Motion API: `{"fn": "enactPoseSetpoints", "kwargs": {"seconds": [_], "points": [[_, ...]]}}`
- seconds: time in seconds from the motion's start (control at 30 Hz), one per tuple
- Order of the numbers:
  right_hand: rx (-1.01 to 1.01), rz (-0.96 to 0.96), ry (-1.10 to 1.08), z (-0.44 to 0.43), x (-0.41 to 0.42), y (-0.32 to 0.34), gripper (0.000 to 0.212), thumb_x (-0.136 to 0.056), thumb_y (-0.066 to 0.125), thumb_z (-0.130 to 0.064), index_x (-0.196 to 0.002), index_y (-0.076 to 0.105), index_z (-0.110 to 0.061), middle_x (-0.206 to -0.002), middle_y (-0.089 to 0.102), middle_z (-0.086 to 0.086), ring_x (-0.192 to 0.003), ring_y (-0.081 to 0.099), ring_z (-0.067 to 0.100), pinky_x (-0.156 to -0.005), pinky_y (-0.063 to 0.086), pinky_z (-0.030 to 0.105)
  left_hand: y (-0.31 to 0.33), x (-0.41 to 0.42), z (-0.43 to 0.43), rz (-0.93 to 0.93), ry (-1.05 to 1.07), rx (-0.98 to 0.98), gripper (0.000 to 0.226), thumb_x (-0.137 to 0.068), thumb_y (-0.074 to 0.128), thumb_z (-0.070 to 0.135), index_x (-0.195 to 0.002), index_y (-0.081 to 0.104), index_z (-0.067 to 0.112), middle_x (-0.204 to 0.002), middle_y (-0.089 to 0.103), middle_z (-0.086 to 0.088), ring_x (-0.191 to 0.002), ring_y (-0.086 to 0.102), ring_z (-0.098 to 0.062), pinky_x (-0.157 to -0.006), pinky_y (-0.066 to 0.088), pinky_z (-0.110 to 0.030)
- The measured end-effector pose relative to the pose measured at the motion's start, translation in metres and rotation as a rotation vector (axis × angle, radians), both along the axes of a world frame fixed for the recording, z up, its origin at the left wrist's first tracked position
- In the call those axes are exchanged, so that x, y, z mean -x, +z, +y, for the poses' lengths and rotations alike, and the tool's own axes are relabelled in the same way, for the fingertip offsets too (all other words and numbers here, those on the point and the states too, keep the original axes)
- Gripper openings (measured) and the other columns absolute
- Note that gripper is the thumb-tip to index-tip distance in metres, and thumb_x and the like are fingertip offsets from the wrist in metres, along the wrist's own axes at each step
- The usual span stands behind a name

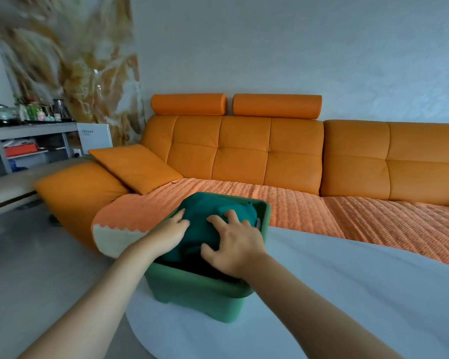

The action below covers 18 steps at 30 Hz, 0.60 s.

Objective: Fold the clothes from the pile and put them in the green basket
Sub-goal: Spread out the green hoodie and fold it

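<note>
Left fingers (180, 215) spread flat on teal garment (210, 206), right fingers (219, 221) splayed pressing it, in green basket (200, 288)

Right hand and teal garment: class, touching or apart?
Touching. The head view shows the right hand, fingers spread, lying directly on the teal garment inside the green basket, with no gap visible.

Teal garment (213, 218), green basket (192, 288), orange sofa (244, 149)

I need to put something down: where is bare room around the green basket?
The white table is bare right of the green basket, up to the sofa seat, which is bare too. A narrower strip lies before it. The basket is crowded: a teal garment fills it, under the left hand and right hand.
</note>
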State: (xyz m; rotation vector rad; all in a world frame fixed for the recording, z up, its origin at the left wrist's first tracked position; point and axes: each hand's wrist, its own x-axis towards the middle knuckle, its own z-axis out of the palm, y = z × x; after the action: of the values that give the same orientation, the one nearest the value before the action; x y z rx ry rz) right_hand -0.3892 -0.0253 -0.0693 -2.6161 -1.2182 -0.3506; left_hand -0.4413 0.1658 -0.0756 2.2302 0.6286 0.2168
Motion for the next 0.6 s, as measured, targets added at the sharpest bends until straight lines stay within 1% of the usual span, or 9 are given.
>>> {"fn": "enactPoseSetpoints", "kwargs": {"seconds": [0.07, 0.17, 0.2, 0.27, 0.37, 0.4, 0.47, 0.57, 0.6], "points": [[-0.084, -0.006, -0.019, -0.001, -0.01, 0.012, 0.057, -0.091, 0.031, -0.067, -0.136, 0.043, -0.035, -0.121, 0.054, 0.001, -0.103, 0.06, 0.03, -0.079, 0.048, 0.039, 0.012, -0.005, -0.005, -0.014, -0.026, -0.144, 0.056, -0.101, 0.033, 0.028, -0.157, 0.025, 0.025, -0.164, 0.017, 0.004, -0.148, 0.024, -0.022, -0.113, 0.027, -0.038], [-0.259, 0.065, -0.143, 0.002, -0.033, 0.029, 0.038, -0.102, 0.034, -0.046, -0.128, 0.055, -0.027, -0.107, 0.066, 0.0, -0.098, 0.063, 0.025, -0.075, 0.046, 0.035, 0.028, -0.019, -0.013, -0.06, -0.084, -0.291, 0.054, -0.101, 0.032, 0.022, -0.154, 0.03, 0.028, -0.164, 0.018, 0.006, -0.15, 0.017, -0.018, -0.121, 0.021, -0.041], [-0.238, 0.044, -0.179, 0.005, -0.04, 0.029, 0.036, -0.102, 0.036, -0.04, -0.129, 0.055, -0.025, -0.111, 0.065, 0.002, -0.101, 0.061, 0.026, -0.076, 0.046, 0.036, 0.03, -0.025, -0.014, -0.035, -0.115, -0.315, 0.053, -0.101, 0.031, 0.027, -0.155, 0.029, 0.032, -0.165, 0.016, 0.007, -0.151, 0.014, -0.018, -0.122, 0.018, -0.044], [-0.174, 0.106, -0.186, 0.013, -0.052, 0.027, 0.043, -0.102, 0.039, -0.041, -0.139, 0.048, -0.023, -0.132, 0.053, 0.007, -0.121, 0.05, 0.029, -0.09, 0.043, 0.04, 0.029, -0.037, -0.016, 0.034, -0.181, -0.35, 0.052, -0.102, 0.028, 0.042, -0.154, 0.024, 0.043, -0.166, 0.009, 0.008, -0.152, 0.005, -0.02, -0.123, 0.012, -0.049], [-0.049, 0.423, -0.197, 0.025, -0.072, 0.019, 0.075, -0.09, 0.025, -0.07, -0.154, 0.026, -0.03, -0.158, 0.026, 0.011, -0.144, 0.026, 0.035, -0.114, 0.025, 0.052, 0.018, -0.043, -0.022, 0.081, -0.28, -0.445, 0.054, -0.1, 0.028, 0.061, -0.153, 0.02, 0.052, -0.167, 0.003, 0.005, -0.154, -0.003, -0.023, -0.123, 0.006, -0.049], [0.062, 0.443, -0.188, 0.028, -0.076, 0.015, 0.083, -0.083, 0.016, -0.078, -0.154, 0.019, -0.037, -0.163, 0.019, 0.012, -0.147, 0.021, 0.036, -0.115, 0.018, 0.059, 0.013, -0.043, -0.024, 0.093, -0.299, -0.468, 0.056, -0.099, 0.03, 0.064, -0.153, 0.02, 0.053, -0.168, 0.003, 0.004, -0.154, -0.004, -0.024, -0.123, 0.006, -0.05], [0.271, 0.358, -0.157, 0.03, -0.081, 0.004, 0.077, -0.081, 0.005, -0.078, -0.151, 0.012, -0.048, -0.166, 0.009, 0.011, -0.147, 0.02, 0.038, -0.113, 0.008, 0.069, 0.005, -0.041, -0.026, 0.115, -0.321, -0.458, 0.056, -0.098, 0.034, 0.064, -0.152, 0.022, 0.054, -0.168, 0.005, 0.003, -0.154, -0.003, -0.024, -0.123, 0.005, -0.052], [0.275, 0.29, -0.15, 0.026, -0.083, -0.005, 0.086, -0.075, -0.006, -0.079, -0.153, 0.011, -0.049, -0.167, 0.008, 0.004, -0.146, 0.024, 0.034, -0.112, 0.008, 0.069, 0.008, -0.046, -0.015, 0.112, -0.336, -0.274, 0.057, -0.096, 0.043, 0.053, -0.151, 0.027, 0.052, -0.166, 0.011, 0.01, -0.152, 0.002, -0.017, -0.12, 0.006, -0.051], [0.266, 0.287, -0.153, 0.027, -0.085, -0.007, 0.084, -0.077, -0.007, -0.079, -0.153, 0.012, -0.049, -0.167, 0.01, 0.004, -0.145, 0.026, 0.034, -0.112, 0.01, 0.067, 0.011, -0.051, -0.009, 0.124, -0.325, -0.276, 0.057, -0.097, 0.041, 0.05, -0.152, 0.027, 0.048, -0.165, 0.012, 0.011, -0.151, 0.005, -0.018, -0.119, 0.008, -0.051]]}}
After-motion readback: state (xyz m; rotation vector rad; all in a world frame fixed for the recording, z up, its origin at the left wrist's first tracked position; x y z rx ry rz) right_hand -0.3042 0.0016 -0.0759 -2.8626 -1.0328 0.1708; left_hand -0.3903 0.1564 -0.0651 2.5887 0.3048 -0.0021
